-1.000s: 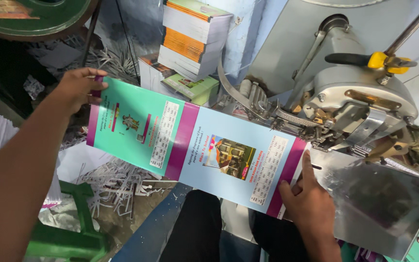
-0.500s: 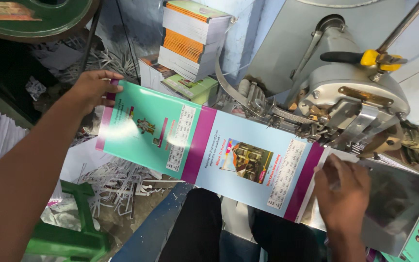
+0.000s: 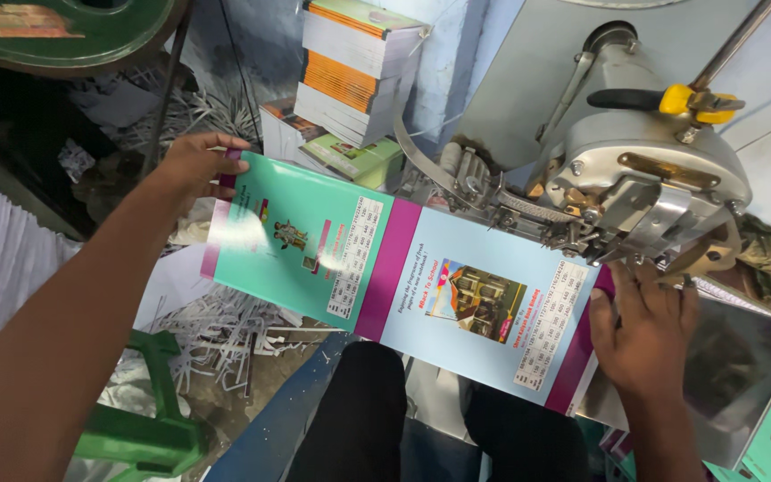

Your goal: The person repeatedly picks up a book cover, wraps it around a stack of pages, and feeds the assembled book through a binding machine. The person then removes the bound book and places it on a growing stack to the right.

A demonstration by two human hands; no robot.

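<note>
Two hands held one long printed cover sheet (image 3: 403, 286) — teal at its left end, pale blue at its right, with magenta bands between — stretched across the operator's lap. The right hand (image 3: 640, 335) lay flat, fingers spread, pressing the sheet's right end onto the sloping metal worktop (image 3: 742, 375) just below the stitching machine's head (image 3: 644, 174). The left hand (image 3: 194, 165) was closed in a pinch on the sheet's far left edge, holding that end up in the air. By the look of it, the step in hand was aligning the sheet under the head; the next move would call for a steady, square feed. No true containers were visible — beyond the sheet, paper trimmings (image 3: 225, 335) lay loose on the floor, and bound booklets (image 3: 354, 67) stood stacked against the wall.
</note>
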